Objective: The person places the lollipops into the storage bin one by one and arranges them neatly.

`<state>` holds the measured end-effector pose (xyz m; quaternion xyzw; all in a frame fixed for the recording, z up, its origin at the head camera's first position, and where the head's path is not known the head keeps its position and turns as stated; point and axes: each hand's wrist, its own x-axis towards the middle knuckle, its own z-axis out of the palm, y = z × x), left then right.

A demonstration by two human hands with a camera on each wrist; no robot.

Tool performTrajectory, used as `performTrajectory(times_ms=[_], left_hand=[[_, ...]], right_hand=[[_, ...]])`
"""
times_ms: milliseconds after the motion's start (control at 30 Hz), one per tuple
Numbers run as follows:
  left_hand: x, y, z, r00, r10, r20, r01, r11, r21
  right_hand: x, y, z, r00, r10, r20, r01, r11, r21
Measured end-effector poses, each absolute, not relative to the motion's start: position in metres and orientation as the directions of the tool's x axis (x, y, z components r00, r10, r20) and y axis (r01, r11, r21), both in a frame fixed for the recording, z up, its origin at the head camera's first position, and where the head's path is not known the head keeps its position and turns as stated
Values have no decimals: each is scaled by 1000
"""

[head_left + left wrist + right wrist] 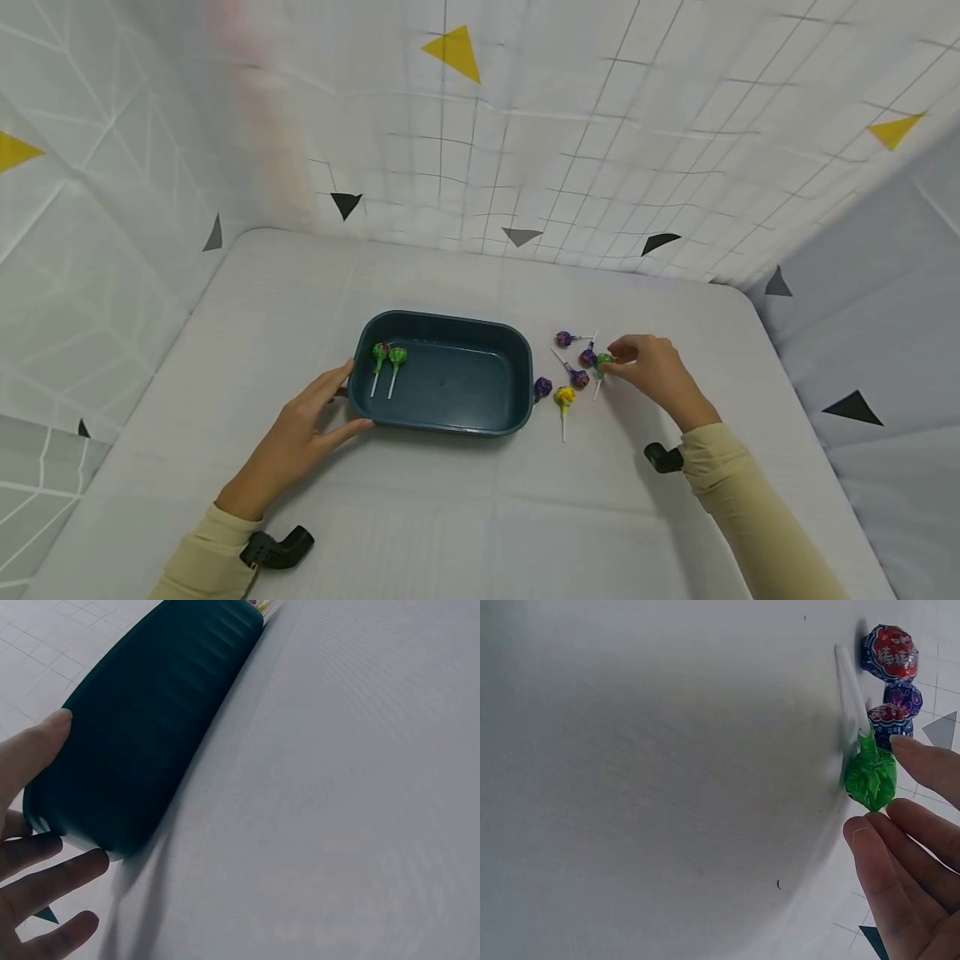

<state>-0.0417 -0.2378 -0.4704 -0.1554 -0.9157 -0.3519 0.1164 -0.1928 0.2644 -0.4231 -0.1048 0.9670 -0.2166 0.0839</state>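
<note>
While a green lollipop [603,360] is pinched by the right hand [654,373], with purple lollipops [579,379] beside its fingertips, the dark tray [450,387] is touched by the left hand [294,437], whose fingers are spread.

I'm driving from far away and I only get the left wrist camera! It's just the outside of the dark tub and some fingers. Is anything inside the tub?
Observer: Yes. The head view shows two green lollipops lying in the tub, near its left end.
Operator: Ooh! Where's the other hand?
Observer: The right hand is beyond the tub's right end, with its fingertips at a third green lollipop; I can't tell whether it's gripped.
Operator: Any purple ones?
Observer: Yes, I count four purple lollipops outside the tub, on its right.
</note>
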Motion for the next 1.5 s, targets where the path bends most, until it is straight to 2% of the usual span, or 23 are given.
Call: performTrajectory(times_ms=[1500], left_hand=[[-42,-237,-469,-924,203,324,369,697,615]], right_hand=[[-196,264,-431,-954,-277,-117,-198,872,-448]])
